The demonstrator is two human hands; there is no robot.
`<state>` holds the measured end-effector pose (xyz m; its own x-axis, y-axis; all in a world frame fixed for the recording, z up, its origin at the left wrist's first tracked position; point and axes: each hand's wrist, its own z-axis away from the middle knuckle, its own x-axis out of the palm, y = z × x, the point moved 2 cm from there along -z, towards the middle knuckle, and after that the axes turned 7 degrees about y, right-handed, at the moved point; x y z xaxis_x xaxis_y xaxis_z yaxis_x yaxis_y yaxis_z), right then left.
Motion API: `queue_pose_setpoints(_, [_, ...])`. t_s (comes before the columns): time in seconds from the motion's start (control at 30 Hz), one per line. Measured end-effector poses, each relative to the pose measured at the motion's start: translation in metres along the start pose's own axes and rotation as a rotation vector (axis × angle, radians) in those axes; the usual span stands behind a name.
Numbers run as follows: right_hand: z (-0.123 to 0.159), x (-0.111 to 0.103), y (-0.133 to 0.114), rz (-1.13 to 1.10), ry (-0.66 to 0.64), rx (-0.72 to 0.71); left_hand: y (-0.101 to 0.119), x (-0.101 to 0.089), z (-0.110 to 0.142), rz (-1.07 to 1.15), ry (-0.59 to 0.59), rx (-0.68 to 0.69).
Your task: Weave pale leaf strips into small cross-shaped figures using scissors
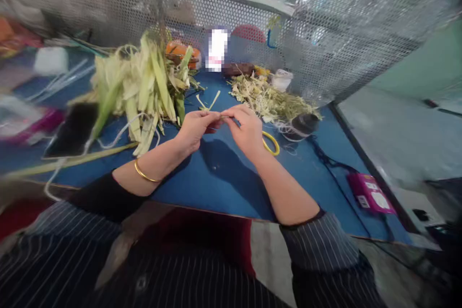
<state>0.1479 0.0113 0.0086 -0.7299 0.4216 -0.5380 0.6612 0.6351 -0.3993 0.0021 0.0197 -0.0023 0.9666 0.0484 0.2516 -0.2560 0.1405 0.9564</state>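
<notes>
My left hand [198, 127] and my right hand [247, 130] meet fingertip to fingertip above the middle of the blue table. Both are closed in a pinch on a thin strip, seemingly corn husk, mostly hidden by the fingers. Just beyond the left fingers, narrow pale-green husk strips [213, 101] stick up in a fork; whether they join the pinched piece I cannot tell. A yellow ring [271, 143] lies beside my right hand, partly covered by it. Left of my left hand is a large heap of corn husks [144, 77].
Husk scraps [269, 98] lie at the back right beside a dark spool of thread [305, 125]. A phone [74, 127] and white cord rest at the left. A magenta box [371, 193] and black cable sit at the right. Perforated metal mesh [231, 2] borders the back.
</notes>
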Motion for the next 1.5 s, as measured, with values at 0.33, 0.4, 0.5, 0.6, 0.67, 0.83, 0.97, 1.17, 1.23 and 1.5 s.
queue_pose_setpoints(0.33, [-0.002, -0.007, -0.001, 0.032, 0.042, 0.024, 0.003, 0.003, 0.002, 0.045, -0.093, -0.018])
queue_pose_setpoints(0.4, [-0.004, -0.007, -0.001, 0.005, 0.041, 0.065, 0.004, 0.003, 0.002, -0.013, -0.1, 0.053])
queue_pose_setpoints(0.5, [-0.006, -0.007, -0.001, -0.06, 0.025, 0.139, 0.007, 0.003, 0.002, -0.131, -0.093, 0.159])
queue_pose_setpoints(0.6, [-0.007, -0.006, 0.001, -0.143, 0.027, 0.236, 0.007, 0.004, 0.002, -0.212, -0.076, 0.238])
queue_pose_setpoints(0.67, [-0.008, -0.006, 0.002, -0.239, 0.021, 0.315, 0.007, 0.004, 0.001, -0.214, -0.066, 0.27])
queue_pose_setpoints(0.83, [-0.009, -0.003, 0.003, -0.578, 0.031, 0.542, 0.005, 0.003, -0.001, -0.116, -0.041, 0.221])
queue_pose_setpoints(0.97, [-0.007, -0.001, 0.004, -0.714, 0.074, 0.691, 0.005, 0.002, 0.0, -0.069, -0.012, 0.172])
queue_pose_setpoints(1.17, [0.003, 0.002, 0.008, -0.555, 0.008, 0.595, 0.005, 0.005, 0.004, -0.132, -0.043, 0.224])
queue_pose_setpoints(1.23, [0.006, 0.003, 0.01, -0.475, 0.021, 0.568, 0.002, 0.005, 0.003, -0.152, -0.048, 0.214])
queue_pose_setpoints(1.5, [0.002, -0.002, 0.007, -0.315, -0.012, 0.449, -0.004, 0.002, -0.002, -0.099, -0.094, 0.01])
